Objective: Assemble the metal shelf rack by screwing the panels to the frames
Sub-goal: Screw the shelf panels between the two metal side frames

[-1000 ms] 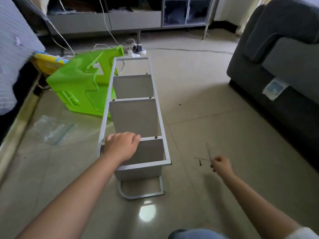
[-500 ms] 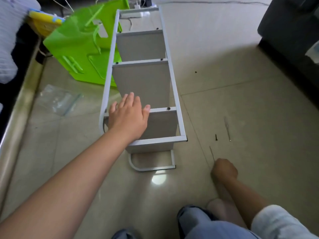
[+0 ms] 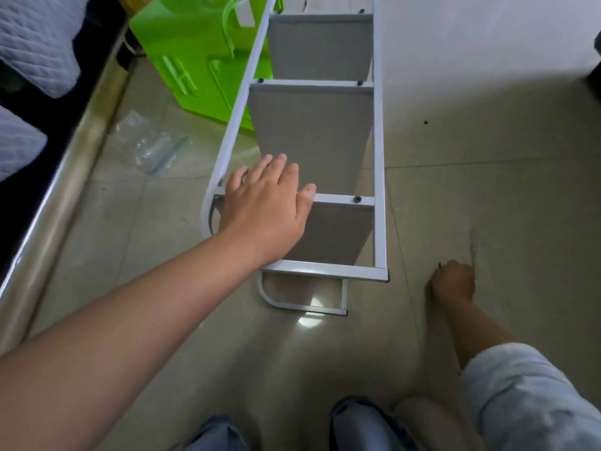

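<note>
Pressing flat left hand on smooth grey metal rack, glossy tiles

Bare forearms, a rolled pale grey sleeve on the right arm, and blue denim trousers.

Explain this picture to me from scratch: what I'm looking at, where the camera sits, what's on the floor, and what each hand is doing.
There is no machine here, only a person working with bare hands. The camera is worn on the person's head and looks down, so both arms reach in from the bottom. A white metal rack lies on its side on the tiled floor, its grey panels joined to the frame by dark screws. The left hand rests flat on the rack, fingers straight. The right hand is curled on the floor beside the rack; a thin blurred tool pokes out of it, though I cannot tell what kind. A green plastic piece and a clear bag lie to the left.
</note>
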{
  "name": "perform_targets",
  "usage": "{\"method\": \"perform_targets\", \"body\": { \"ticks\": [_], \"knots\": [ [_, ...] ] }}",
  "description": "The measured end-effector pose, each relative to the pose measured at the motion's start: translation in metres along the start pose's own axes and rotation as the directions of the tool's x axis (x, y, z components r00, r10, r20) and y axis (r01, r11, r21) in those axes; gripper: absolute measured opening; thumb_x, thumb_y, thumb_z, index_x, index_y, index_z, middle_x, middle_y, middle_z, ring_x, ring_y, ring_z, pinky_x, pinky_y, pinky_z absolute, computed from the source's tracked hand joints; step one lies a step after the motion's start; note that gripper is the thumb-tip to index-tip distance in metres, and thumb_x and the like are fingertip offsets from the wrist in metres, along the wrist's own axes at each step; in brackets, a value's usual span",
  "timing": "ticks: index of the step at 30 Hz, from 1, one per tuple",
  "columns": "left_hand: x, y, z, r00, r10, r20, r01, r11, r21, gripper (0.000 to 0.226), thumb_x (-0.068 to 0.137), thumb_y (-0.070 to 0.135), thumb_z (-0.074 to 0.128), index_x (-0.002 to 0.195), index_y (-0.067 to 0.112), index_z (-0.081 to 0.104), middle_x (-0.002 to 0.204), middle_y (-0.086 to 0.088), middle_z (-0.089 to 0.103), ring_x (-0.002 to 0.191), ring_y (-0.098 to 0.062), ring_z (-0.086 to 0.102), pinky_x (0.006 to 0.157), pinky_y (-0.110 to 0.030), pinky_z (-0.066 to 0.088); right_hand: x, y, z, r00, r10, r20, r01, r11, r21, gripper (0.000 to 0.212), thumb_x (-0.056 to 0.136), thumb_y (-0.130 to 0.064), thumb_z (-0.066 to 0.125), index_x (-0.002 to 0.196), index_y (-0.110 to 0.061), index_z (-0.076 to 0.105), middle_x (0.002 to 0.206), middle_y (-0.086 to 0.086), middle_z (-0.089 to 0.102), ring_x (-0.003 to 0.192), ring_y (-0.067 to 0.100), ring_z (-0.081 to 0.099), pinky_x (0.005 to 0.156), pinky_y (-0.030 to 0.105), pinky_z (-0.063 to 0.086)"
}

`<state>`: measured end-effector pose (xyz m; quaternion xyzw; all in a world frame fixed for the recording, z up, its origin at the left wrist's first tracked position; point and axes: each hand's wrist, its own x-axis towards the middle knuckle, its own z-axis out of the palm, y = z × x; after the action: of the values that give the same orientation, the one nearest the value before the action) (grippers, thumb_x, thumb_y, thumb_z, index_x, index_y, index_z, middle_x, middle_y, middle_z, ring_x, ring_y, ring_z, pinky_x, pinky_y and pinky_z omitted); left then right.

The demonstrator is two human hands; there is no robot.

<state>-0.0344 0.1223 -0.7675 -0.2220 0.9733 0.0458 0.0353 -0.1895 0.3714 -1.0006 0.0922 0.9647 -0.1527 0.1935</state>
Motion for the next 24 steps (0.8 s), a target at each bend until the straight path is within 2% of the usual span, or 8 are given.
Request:
{"method": "perform_targets", "body": {
  "ticks": [4,7,10,12,16,18,21,24],
  "knots": [
    [-0.004,0.000,0.001,1.000,0.007,-0.009,-0.008,1.000,-0.005,0.074,0.081,0.045,0.005,0.142,0.015,0.035,0.153,-0.002,0.026,0.142,-0.016,0.019,0.111,-0.031,0.010,-0.013,-0.007,-0.001,0.999,-0.010,-0.031,0.011,0.999,0.051,0.023,0.092,-0.002,0.044,0.107,0.012,0.054,0.116,0.031,0.054,0.108,0.040,0.054,0.085,0.037,0.045],
    [-0.005,0.000,-0.002,1.000,0.003,0.005,-0.003,1.000,-0.011,0.075,0.080,0.044,0.005,0.140,0.016,0.037,0.152,-0.001,0.029,0.141,-0.015,0.022,0.110,-0.031,0.011,-0.039,-0.021,-0.016,0.987,-0.092,-0.133,0.129,0.945,0.301,0.016,0.092,-0.007,0.048,0.089,0.006,0.058,0.094,0.028,0.062,0.091,0.039,0.061,0.076,0.037,0.047],
    [-0.004,-0.001,-0.006,0.998,0.042,0.037,-0.041,0.999,-0.029,0.073,0.081,0.043,0.005,0.140,0.015,0.037,0.146,0.000,0.039,0.135,-0.017,0.032,0.108,-0.031,0.016,-0.074,-0.039,-0.041,0.958,-0.158,-0.239,0.267,0.797,0.542,0.015,0.089,-0.008,0.055,0.074,-0.006,0.055,0.067,0.014,0.058,0.060,0.017,0.066,0.055,0.021,0.048],
    [-0.003,-0.007,-0.009,0.993,0.061,0.105,-0.058,0.998,-0.032,0.064,0.091,0.044,0.008,0.144,0.014,0.027,0.143,-0.003,0.043,0.132,-0.020,0.036,0.109,-0.033,0.015,-0.102,-0.057,-0.065,0.934,-0.181,-0.307,0.345,0.675,0.652,0.020,0.090,-0.008,0.054,0.070,-0.011,0.053,0.060,0.007,0.055,0.041,0.000,0.055,0.040,0.008,0.037],
    [-0.006,-0.020,-0.025,0.978,0.029,0.205,-0.034,0.999,0.021,0.063,0.098,0.045,0.024,0.149,0.017,0.000,0.144,-0.006,0.040,0.135,-0.023,0.033,0.113,-0.050,-0.002,-0.146,-0.096,-0.114,0.870,-0.281,-0.404,0.492,0.468,0.734,0.025,0.091,-0.008,0.052,0.068,-0.019,0.051,0.060,0.002,0.056,0.037,0.000,0.050,0.038,0.013,0.040],
    [-0.009,-0.027,-0.031,0.983,0.089,0.158,-0.112,0.983,0.144,0.058,0.098,0.043,0.025,0.148,0.018,0.010,0.146,-0.002,0.035,0.138,-0.018,0.026,0.112,-0.055,-0.003,-0.164,-0.117,-0.132,0.799,-0.388,-0.458,0.596,0.419,0.685,0.026,0.088,-0.007,0.057,0.067,-0.020,0.051,0.056,-0.002,0.057,0.039,0.002,0.053,0.042,0.019,0.046],
    [-0.015,-0.043,-0.030,0.988,0.105,0.116,-0.126,0.975,0.182,0.041,0.097,0.030,0.035,0.136,0.018,0.033,0.147,0.002,0.028,0.141,-0.014,0.015,0.113,-0.050,0.012,-0.188,-0.149,-0.149,0.649,-0.568,-0.506,0.755,0.398,0.521,0.014,0.081,-0.005,0.065,0.071,-0.013,0.062,0.054,-0.003,0.059,0.047,0.009,0.059,0.054,0.023,0.051],
    [-0.021,-0.057,-0.021,0.996,0.057,0.075,-0.060,0.997,0.040,0.057,0.089,0.027,0.030,0.143,0.011,0.023,0.155,-0.005,0.013,0.143,-0.018,0.011,0.115,-0.037,0.019,-0.206,-0.175,-0.155,0.413,-0.786,-0.460,0.910,0.339,0.239,0.009,0.078,-0.009,0.063,0.078,-0.002,0.068,0.064,0.008,0.066,0.055,0.017,0.058,0.059,0.026,0.050]
  ]
}}
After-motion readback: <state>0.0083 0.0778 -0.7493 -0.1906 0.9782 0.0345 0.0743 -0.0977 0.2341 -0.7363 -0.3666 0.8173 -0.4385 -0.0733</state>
